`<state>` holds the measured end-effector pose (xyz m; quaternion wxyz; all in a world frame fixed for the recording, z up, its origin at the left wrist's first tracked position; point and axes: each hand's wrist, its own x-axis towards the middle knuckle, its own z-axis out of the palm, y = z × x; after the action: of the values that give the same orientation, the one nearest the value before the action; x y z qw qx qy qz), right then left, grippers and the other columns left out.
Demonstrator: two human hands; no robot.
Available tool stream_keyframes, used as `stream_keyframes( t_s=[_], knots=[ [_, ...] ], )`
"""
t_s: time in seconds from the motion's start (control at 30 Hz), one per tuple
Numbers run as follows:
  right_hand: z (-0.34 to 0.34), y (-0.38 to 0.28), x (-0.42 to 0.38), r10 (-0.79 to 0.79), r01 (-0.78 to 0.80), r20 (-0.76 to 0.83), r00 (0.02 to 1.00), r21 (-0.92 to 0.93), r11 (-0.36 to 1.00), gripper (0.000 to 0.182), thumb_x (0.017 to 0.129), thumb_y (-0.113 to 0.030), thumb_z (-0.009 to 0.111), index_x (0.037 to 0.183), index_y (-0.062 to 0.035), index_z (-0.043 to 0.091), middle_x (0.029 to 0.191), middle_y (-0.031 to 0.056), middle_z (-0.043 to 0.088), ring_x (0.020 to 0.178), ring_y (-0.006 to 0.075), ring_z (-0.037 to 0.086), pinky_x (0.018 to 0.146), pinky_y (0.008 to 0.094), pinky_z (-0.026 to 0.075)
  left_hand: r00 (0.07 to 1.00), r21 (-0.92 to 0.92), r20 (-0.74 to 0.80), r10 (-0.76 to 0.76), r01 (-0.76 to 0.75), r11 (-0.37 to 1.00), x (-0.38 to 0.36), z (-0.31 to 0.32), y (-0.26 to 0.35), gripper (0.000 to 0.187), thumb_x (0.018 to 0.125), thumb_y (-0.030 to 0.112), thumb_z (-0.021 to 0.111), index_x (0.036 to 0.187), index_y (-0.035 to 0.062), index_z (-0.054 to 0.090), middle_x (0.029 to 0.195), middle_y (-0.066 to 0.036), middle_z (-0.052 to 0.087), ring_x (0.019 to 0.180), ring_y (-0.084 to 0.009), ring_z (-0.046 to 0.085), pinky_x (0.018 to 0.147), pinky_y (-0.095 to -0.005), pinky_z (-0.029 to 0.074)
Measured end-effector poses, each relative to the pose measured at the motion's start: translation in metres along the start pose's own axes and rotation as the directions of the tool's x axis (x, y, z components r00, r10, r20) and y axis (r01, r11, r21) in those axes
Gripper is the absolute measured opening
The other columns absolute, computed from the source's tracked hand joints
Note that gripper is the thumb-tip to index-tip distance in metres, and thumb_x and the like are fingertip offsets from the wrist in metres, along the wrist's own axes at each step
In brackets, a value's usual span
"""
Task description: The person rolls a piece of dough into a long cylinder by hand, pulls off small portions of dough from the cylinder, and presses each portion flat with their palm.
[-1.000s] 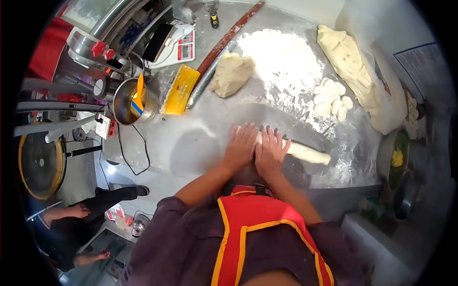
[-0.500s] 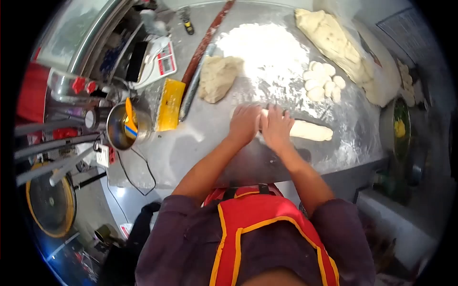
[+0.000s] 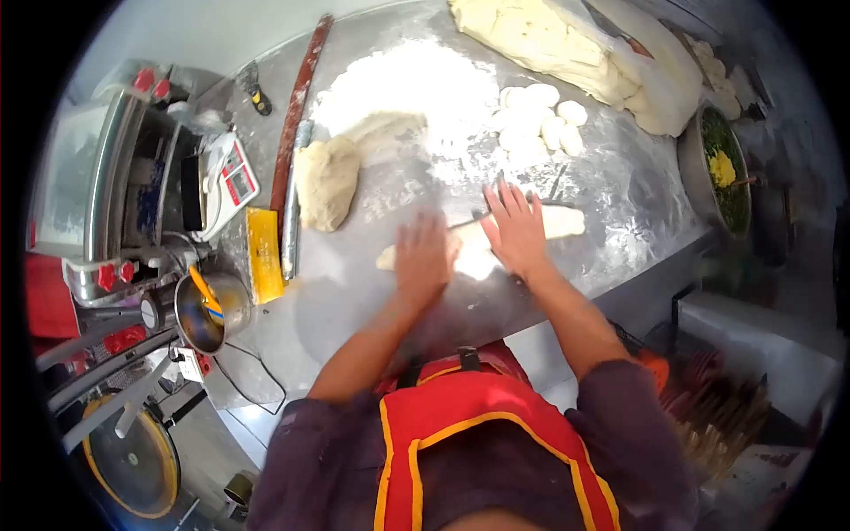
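A long roll of dough (image 3: 561,221) lies on the grey work table, running slantwise under both my hands. My left hand (image 3: 423,258) is flat on its left part, fingers stretched forward and blurred by motion; only a short tip of dough shows beyond it. Fingers spread, my right hand (image 3: 517,232) rests on the roll right of its middle. Bare dough shows between the hands and past the right one. Left of the roll sits a larger lump of dough (image 3: 326,184). Several small dough pieces (image 3: 531,124) are grouped beyond my right hand.
White flour (image 3: 407,84) covers the table's far middle. A large dough mass (image 3: 540,40) lies partly under plastic at the back. On the left are a red-brown rod (image 3: 301,106), a metal rod (image 3: 296,203), a yellow scraper (image 3: 264,257), a scale (image 3: 232,181) and a metal pot (image 3: 232,305).
My hands have moved apart along the dough roll, the left one outward to the left. More of the roll shows between them, and it looks longer. The whole view has shifted and turned.
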<state>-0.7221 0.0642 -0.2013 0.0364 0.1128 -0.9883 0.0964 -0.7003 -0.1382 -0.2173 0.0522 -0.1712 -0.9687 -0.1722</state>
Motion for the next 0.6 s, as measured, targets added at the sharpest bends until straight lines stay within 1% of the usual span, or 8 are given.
stream_keyframes(
  t_s=[0.13, 0.2, 0.23, 0.33, 0.37, 0.47, 0.57, 0.6],
  knots=[
    [0.011, 0.012, 0.054, 0.011, -0.026, -0.133, 0.991, -0.113, 0.993, 0.062, 0.094, -0.049, 0.045, 0.141, -0.0090, 0.043, 0.149, 0.0143, 0.036, 0.139, 0.0330, 0.030, 0.110, 0.0607, 0.019, 0.980, 0.155, -0.049, -0.195, 0.200, 0.967, 0.074, 0.010, -0.027, 0.050, 0.095, 0.039, 0.049, 0.135, 0.0098, 0.050, 0.149, -0.016, 0.036, 0.141, -0.0324, 0.027, 0.113, -0.0542, 0.020],
    [0.006, 0.011, 0.047, 0.086, -0.097, -0.112, 0.990, -0.100, 0.990, 0.064, 0.094, -0.051, 0.043, 0.142, -0.0092, 0.041, 0.151, 0.0141, 0.033, 0.140, 0.0333, 0.027, 0.110, 0.0621, 0.018, 0.989, 0.074, -0.023, -0.143, 0.144, 0.987, 0.076, 0.004, -0.029, 0.048, 0.095, 0.036, 0.050, 0.135, 0.0105, 0.050, 0.150, -0.014, 0.036, 0.141, -0.0318, 0.027, 0.113, -0.0538, 0.020],
    [-0.002, 0.008, 0.030, 0.136, -0.135, 0.006, 0.991, -0.079, 0.988, 0.066, 0.095, -0.051, 0.042, 0.145, -0.0091, 0.037, 0.152, 0.0140, 0.031, 0.141, 0.0350, 0.025, 0.110, 0.0631, 0.017, 0.997, 0.047, 0.044, -0.064, 0.062, 0.997, 0.069, -0.002, -0.026, 0.048, 0.094, 0.035, 0.051, 0.136, 0.0105, 0.049, 0.150, -0.013, 0.036, 0.141, -0.0317, 0.028, 0.113, -0.0538, 0.020],
    [-0.019, 0.015, -0.047, -0.029, 0.019, 0.097, 0.995, 0.104, 0.994, 0.074, 0.089, -0.051, 0.053, 0.147, -0.0103, 0.032, 0.150, 0.0170, 0.032, 0.140, 0.0384, 0.024, 0.113, 0.0608, 0.012, 0.952, -0.051, 0.283, 0.114, -0.104, 0.993, 0.009, -0.027, -0.008, 0.050, 0.093, 0.032, 0.055, 0.138, 0.0110, 0.047, 0.150, -0.010, 0.036, 0.140, -0.0301, 0.030, 0.113, -0.0542, 0.020],
    [-0.016, 0.020, -0.073, -0.063, 0.052, 0.124, 0.990, 0.088, 0.995, 0.079, 0.085, -0.053, 0.057, 0.148, -0.0115, 0.031, 0.150, 0.0166, 0.033, 0.140, 0.0383, 0.024, 0.113, 0.0604, 0.012, 0.939, -0.072, 0.275, 0.209, -0.197, 0.978, -0.019, -0.023, -0.007, 0.054, 0.091, 0.035, 0.056, 0.139, 0.0118, 0.045, 0.149, -0.011, 0.037, 0.140, -0.0317, 0.030, 0.112, -0.0570, 0.019],
    [-0.023, 0.025, -0.111, -0.092, 0.065, 0.175, 0.980, 0.153, 0.986, 0.081, 0.085, -0.054, 0.056, 0.149, -0.0126, 0.028, 0.152, 0.0140, 0.030, 0.142, 0.0350, 0.022, 0.114, 0.0592, 0.011, 0.953, -0.066, 0.268, 0.142, -0.129, 0.989, -0.070, -0.029, 0.018, 0.064, 0.087, 0.032, 0.059, 0.145, 0.0136, 0.038, 0.152, -0.015, 0.031, 0.142, -0.0346, 0.026, 0.111, -0.0611, 0.017],
    [-0.012, 0.033, -0.053, -0.021, 0.019, 0.254, 0.967, 0.010, 1.000, 0.075, 0.089, -0.053, 0.051, 0.148, -0.0120, 0.030, 0.154, 0.0119, 0.028, 0.143, 0.0303, 0.022, 0.114, 0.0591, 0.012, 0.973, 0.069, 0.229, 0.019, -0.036, 0.997, -0.020, -0.019, 0.016, 0.066, 0.088, 0.037, 0.058, 0.145, 0.0110, 0.036, 0.152, -0.018, 0.030, 0.142, -0.0369, 0.023, 0.111, -0.0624, 0.016],
    [-0.009, 0.037, -0.029, -0.005, 0.014, 0.169, 0.986, -0.051, 0.999, 0.073, 0.090, -0.053, 0.048, 0.148, -0.0116, 0.030, 0.154, 0.0111, 0.028, 0.143, 0.0282, 0.022, 0.113, 0.0589, 0.013, 0.986, 0.069, 0.160, -0.041, 0.031, 0.997, 0.004, -0.014, 0.015, 0.062, 0.090, 0.038, 0.056, 0.143, 0.0103, 0.040, 0.151, -0.018, 0.032, 0.142, -0.0371, 0.024, 0.110, -0.0631, 0.016]
  ],
)
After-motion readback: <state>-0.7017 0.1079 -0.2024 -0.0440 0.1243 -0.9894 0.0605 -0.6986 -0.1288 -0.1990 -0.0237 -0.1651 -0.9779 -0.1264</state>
